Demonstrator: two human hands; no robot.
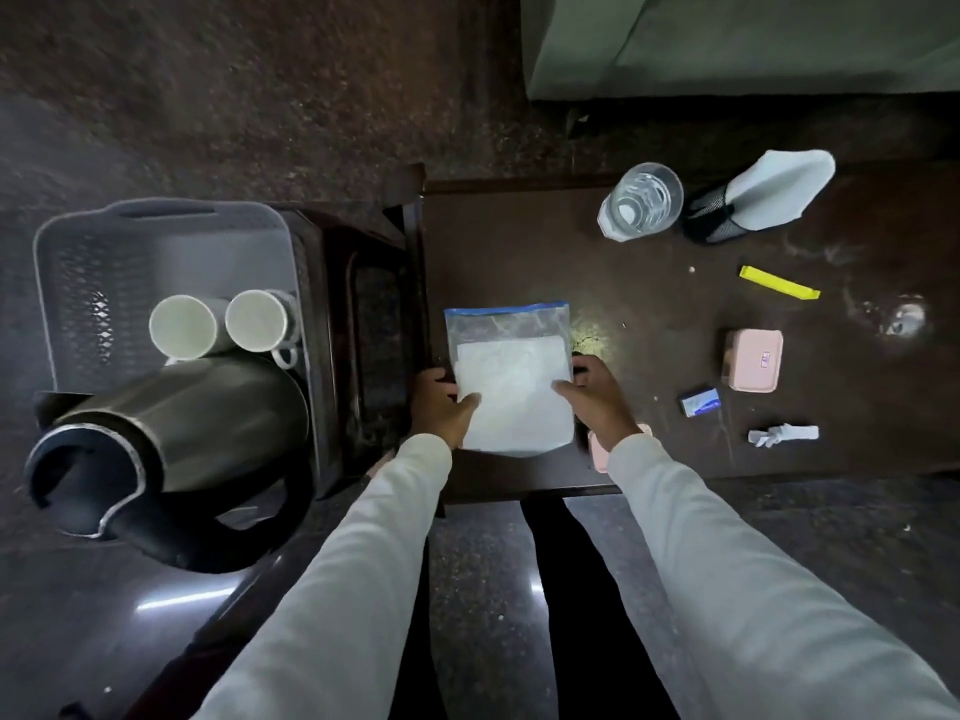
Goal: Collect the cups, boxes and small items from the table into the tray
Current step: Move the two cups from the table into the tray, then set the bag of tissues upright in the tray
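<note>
A clear zip bag (509,366) with white contents lies on the dark table (649,314). My left hand (444,405) grips its left edge and my right hand (597,394) grips its right edge. The grey tray (83,262) at the left holds two white cups (183,327) (257,320) and a steel kettle (171,439). On the table lie a pink box (753,360), a small blue-white box (700,402), a yellow strip (779,283), a crumpled white wrapper (782,434) and a clear glass (644,200). Another pink item (597,452) peeks from under my right wrist.
A black mesh holder with a white cloth (758,200) stands at the table's far side. A dark wooden stand (363,314) sits between tray and table. A green-covered piece of furniture (737,44) is beyond. The floor below is glossy.
</note>
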